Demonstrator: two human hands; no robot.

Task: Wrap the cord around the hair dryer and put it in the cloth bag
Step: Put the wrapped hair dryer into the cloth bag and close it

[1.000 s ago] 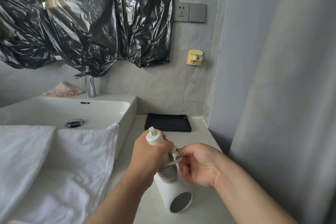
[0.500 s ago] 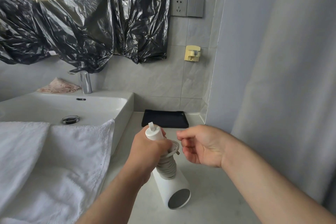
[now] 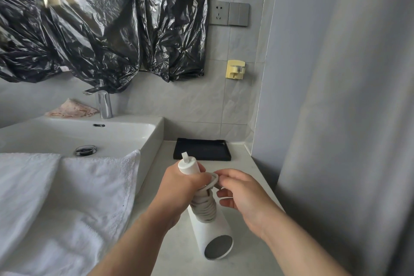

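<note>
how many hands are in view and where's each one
2. The left hand grips the handle of the hair dryer, whose barrel rests on the counter. The right hand is just right of it, pinching a loop of the cord wound on the handle.

The pale tabletop (image 3: 243, 164) runs up the lower middle of the frame to the tiled wall. A black tray (image 3: 202, 149) lies on it at the back. A white sink (image 3: 125, 134) sits at left, with a white towel (image 3: 67, 197) draped over its near rim. The hair dryer (image 3: 212, 233) is low over the front; contact unclear.
</note>
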